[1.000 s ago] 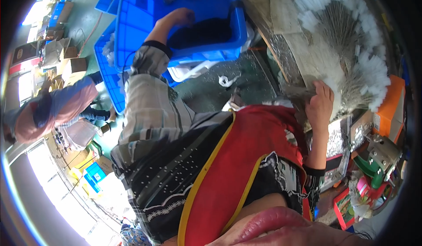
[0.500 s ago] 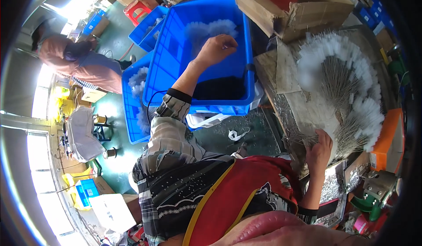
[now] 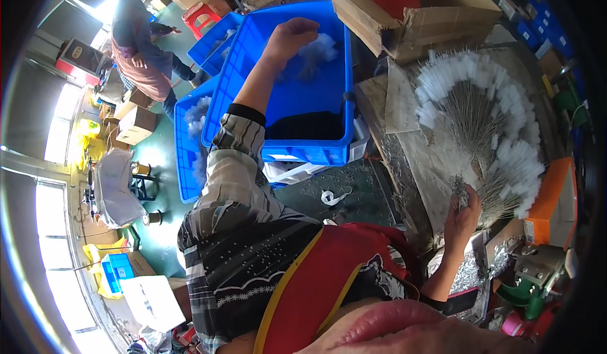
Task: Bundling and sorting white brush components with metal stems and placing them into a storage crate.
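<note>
My left hand (image 3: 292,36) is raised over a large blue bin (image 3: 243,57), its fingers curled together. What they hold, if anything, is hidden. Beyond the fingers, a clump of small white-bristled wire brushes (image 3: 317,52) lies in the bin, and a black patch (image 3: 308,126) covers its near end. On the right, my right hand (image 3: 463,213) is closed around a small bunch of thin wire stems (image 3: 459,188) whose ends point up. Next to it, many white-bristled brushes (image 3: 436,104) lie fanned out on the worktable (image 3: 433,174), wire stems inward.
An open cardboard box (image 3: 449,28) stands behind the worktable, and an orange box (image 3: 551,193) at its right edge. Further blue bins (image 3: 187,164) with white brushes sit left of the large one. Another person (image 3: 144,69) stands at the far left near a red stool (image 3: 200,18).
My left hand has moved up and left over the bin. The wire bunch in my right hand has turned from sideways to upright. The other person has straightened and shifted right.
</note>
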{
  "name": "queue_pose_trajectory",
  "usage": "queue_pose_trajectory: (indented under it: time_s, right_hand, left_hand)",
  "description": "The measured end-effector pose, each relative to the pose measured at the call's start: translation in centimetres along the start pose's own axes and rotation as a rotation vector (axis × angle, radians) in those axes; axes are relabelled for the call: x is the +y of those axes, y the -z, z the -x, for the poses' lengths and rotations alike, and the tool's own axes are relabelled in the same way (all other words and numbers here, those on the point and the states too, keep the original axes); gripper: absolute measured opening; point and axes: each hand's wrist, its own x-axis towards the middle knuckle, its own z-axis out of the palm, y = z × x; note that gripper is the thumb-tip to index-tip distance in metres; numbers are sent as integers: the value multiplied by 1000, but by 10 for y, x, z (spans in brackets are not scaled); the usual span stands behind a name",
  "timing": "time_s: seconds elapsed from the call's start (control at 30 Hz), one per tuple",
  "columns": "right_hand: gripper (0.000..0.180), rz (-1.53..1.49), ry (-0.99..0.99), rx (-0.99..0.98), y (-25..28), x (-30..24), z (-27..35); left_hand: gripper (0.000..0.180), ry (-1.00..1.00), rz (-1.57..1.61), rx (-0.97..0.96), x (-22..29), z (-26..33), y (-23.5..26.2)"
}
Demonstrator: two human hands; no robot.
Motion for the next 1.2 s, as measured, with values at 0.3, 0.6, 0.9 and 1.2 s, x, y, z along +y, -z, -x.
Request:
queue_pose_trajectory:
  time_s: [0.3,0.6,0.9,1.2]
  right_hand:
    - [25,-25,-33,89,3,10,-3]
    - [19,273,178,-140,-22,-16,0]
    - [9,556,405,-368,-46,-23,-6]
    - [9,670,437,-459,-52,-16,-4]
  left_hand:
    - [34,37,59,299,-20,-21,77]
    - [47,420,-675,669,-107,33,189]
    - [69,733,-616,529,-182,102,226]
    - [66,734,-568,368,-199,102,218]
